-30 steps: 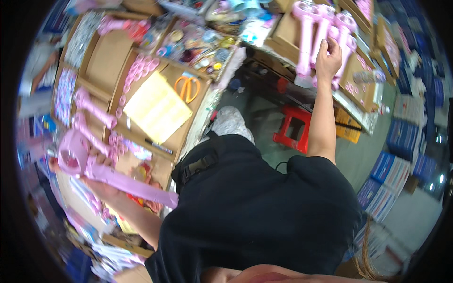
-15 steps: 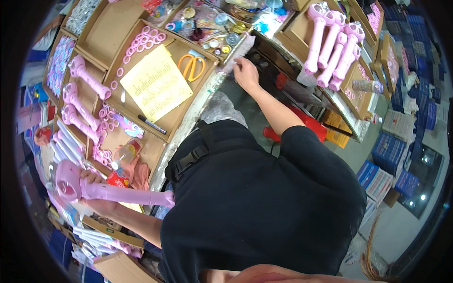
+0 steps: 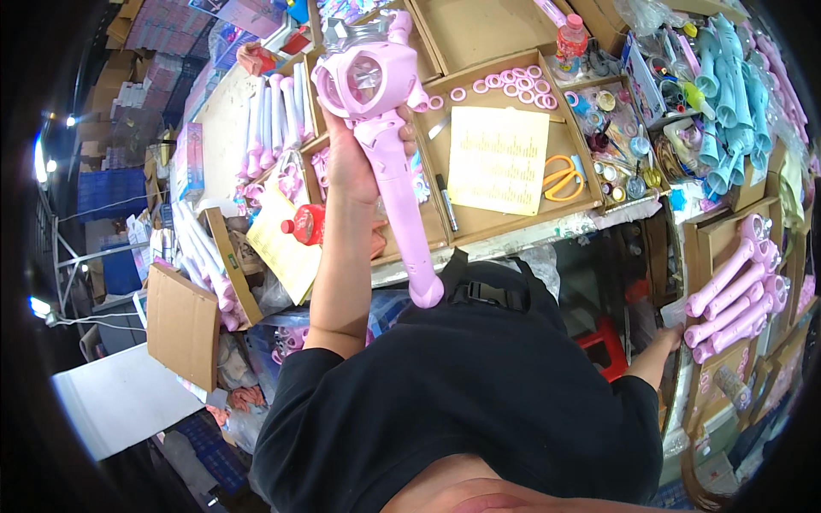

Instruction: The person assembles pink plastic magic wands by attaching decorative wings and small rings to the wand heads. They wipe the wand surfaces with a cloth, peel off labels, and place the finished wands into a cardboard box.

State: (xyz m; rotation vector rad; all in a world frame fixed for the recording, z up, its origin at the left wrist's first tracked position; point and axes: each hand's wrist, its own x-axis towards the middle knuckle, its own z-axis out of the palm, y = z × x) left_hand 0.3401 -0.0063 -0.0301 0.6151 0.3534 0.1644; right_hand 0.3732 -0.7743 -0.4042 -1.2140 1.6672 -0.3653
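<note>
A pink toy wand (image 3: pixel 396 184) with a round, windowed head and a clear faceted piece at its top is in my left hand (image 3: pixel 351 167). That hand is closed round the neck below the head, and the handle slants down toward my waist. My right hand (image 3: pixel 669 339) is far to the right, low beside a stack of similar pink wands (image 3: pixel 737 295). A small whitish translucent piece (image 3: pixel 674 313) is right by its fingers. Those fingers are too small and partly hidden to show their hold.
A cardboard tray (image 3: pixel 492 224) holds pink rings (image 3: pixel 516 83), a yellow printed sheet (image 3: pixel 499 161), orange-handled scissors (image 3: pixel 562 178) and a marker (image 3: pixel 447 205). Several teal wand parts (image 3: pixel 729 103) lie at the far right. A red-capped bottle (image 3: pixel 308 224) is beside my left forearm.
My view has swung left. The wand in my left hand has come up from lying sideways to pointing head-up. My right hand has left the table's edge and moved beside the stacked wands.
</note>
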